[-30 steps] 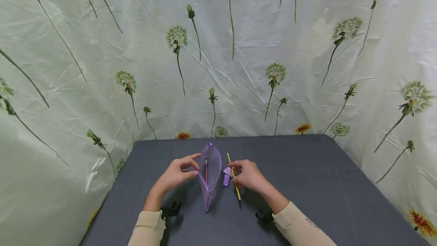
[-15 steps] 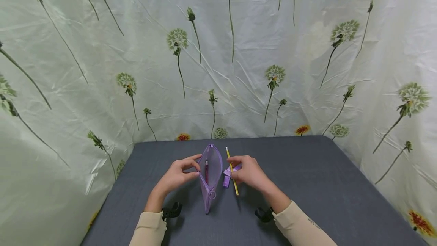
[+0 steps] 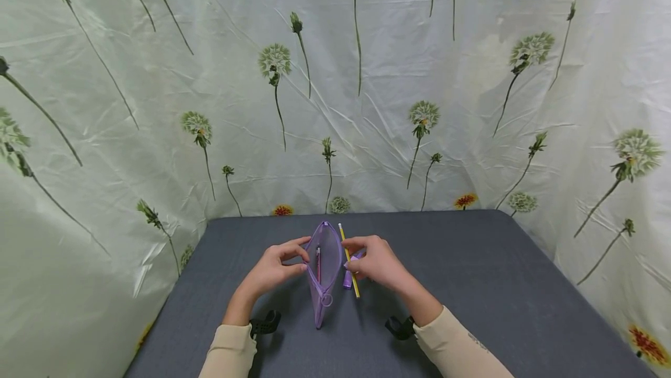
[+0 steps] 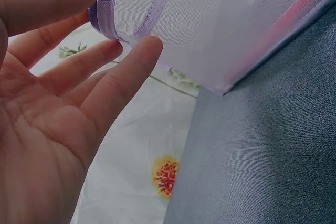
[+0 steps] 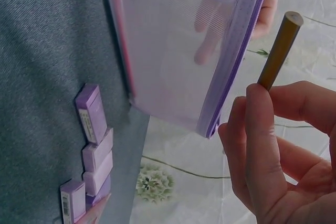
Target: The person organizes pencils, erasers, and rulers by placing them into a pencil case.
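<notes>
A purple mesh zip pencil case (image 3: 330,253) stands upright on the table with its mouth spread. My left hand (image 3: 275,264) pinches the left edge of that mouth between thumb and fingers; the left wrist view shows the zip band (image 4: 109,9) at the fingertips. Inside the case leans a reddish-pink pencil (image 3: 317,267). Just right of the case, my right hand (image 3: 378,262) pinches a yellow pencil (image 3: 344,241), white tip up and tilted slightly left. In the right wrist view, one flat end of the pencil (image 5: 278,51) sticks out past thumb and finger.
Several small purple blocks with printed labels (image 5: 92,114) lie on the dark grey table (image 3: 472,285), beneath and beside my right hand. A light cloth with dandelion prints (image 3: 377,151) hangs behind the table. Dark straps (image 3: 265,322) are on both wrists.
My right hand has moved left with the yellow pencil, up close to the case's right side, and the pencil has risen a little. My left hand stays on the case edge.
</notes>
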`<state>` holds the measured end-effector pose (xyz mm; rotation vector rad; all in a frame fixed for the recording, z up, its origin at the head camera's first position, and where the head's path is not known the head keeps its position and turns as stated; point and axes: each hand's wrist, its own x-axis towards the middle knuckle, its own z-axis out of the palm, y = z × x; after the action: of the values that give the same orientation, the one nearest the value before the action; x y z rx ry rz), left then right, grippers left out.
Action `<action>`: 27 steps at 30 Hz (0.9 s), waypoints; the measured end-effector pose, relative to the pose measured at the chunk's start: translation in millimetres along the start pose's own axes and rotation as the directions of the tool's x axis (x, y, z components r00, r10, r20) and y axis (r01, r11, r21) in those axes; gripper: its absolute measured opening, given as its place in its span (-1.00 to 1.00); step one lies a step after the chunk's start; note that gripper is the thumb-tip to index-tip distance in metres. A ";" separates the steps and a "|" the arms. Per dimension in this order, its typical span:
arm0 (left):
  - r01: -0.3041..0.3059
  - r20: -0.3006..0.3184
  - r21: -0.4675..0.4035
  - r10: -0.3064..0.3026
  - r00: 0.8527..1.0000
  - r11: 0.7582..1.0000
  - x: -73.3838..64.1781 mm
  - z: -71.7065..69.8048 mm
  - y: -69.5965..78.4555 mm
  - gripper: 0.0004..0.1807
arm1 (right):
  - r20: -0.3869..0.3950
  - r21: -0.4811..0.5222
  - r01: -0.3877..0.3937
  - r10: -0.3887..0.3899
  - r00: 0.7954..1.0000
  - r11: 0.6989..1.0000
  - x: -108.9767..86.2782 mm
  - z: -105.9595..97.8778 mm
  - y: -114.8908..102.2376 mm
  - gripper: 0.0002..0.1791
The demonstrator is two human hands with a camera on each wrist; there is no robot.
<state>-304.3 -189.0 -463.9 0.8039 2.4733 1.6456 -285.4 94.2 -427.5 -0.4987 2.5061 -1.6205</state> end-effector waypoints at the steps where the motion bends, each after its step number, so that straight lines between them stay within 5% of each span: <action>1: -0.001 0.001 -0.001 0.001 1.000 1.000 -0.2 -0.1 0.2 -0.87 | 0.004 0.005 -0.001 0.001 1.000 1.000 0.3 0.7 -1.0 -0.46; 9: 0.000 -0.004 0.022 0.000 1.000 1.000 0.4 -0.2 1.5 -0.90 | 0.034 0.045 -0.023 0.021 0.999 0.999 5.6 7.4 -6.1 -0.46; 27: 0.002 0.002 0.035 -0.002 1.000 0.999 0.2 -1.0 2.9 -0.82 | 0.072 -0.029 -0.052 0.054 0.996 0.998 21.4 20.3 -19.9 -0.53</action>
<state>-303.7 -188.9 -460.9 0.8060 2.5068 1.6044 -295.8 62.1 -416.3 -0.4812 2.4696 -1.5232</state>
